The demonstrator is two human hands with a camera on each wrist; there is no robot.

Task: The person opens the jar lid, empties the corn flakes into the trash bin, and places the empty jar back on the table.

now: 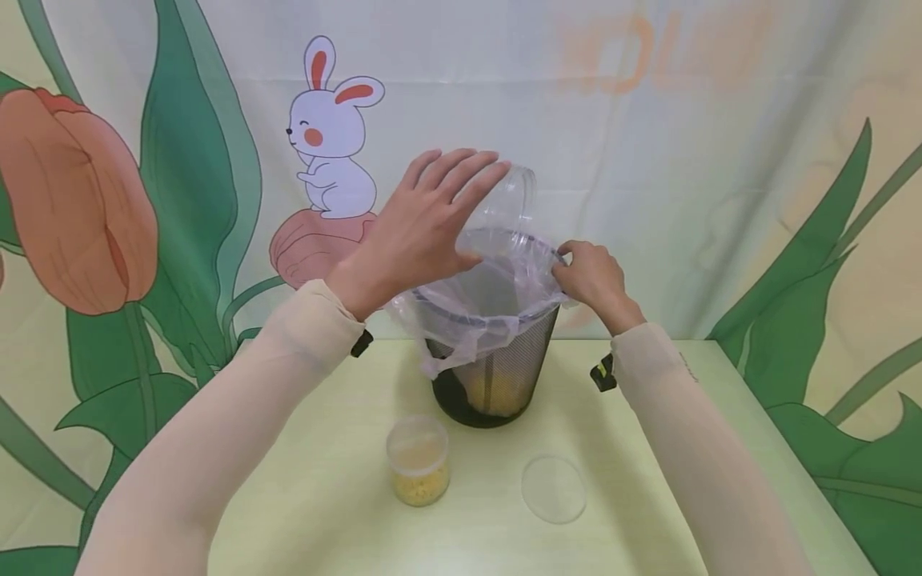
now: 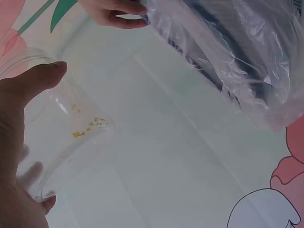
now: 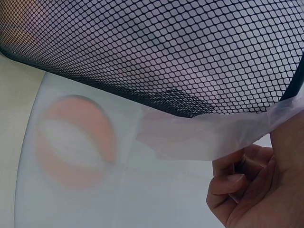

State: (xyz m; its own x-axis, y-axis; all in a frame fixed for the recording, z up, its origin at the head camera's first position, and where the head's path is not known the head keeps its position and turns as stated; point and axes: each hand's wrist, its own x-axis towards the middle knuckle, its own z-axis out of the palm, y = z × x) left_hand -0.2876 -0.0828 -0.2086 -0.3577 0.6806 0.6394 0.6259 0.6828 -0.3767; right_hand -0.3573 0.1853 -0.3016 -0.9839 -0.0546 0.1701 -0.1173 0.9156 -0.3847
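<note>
Above the far rim of a black mesh wastebasket (image 1: pixel 529 360), my left hand (image 1: pixel 425 228) holds a clear plastic jar (image 1: pixel 522 190) tipped on its side. A few yellow crumbs (image 2: pixel 90 128) cling inside that jar in the left wrist view. My right hand (image 1: pixel 592 276) grips the wastebasket's right rim, over the thin plastic liner (image 1: pixel 461 342) folded around it. In the right wrist view its fingers (image 3: pixel 223 187) curl beside the liner's edge. Yellow matter (image 1: pixel 497 392) shows through the mesh near the bottom of the wastebasket.
A second clear jar (image 1: pixel 419 483), partly filled with yellow bits, stands on the pale table (image 1: pixel 317 480) in front of the wastebasket. To its right a round clear lid (image 1: pixel 553 489) lies flat. A printed curtain (image 1: pixel 648 160) hangs behind the table.
</note>
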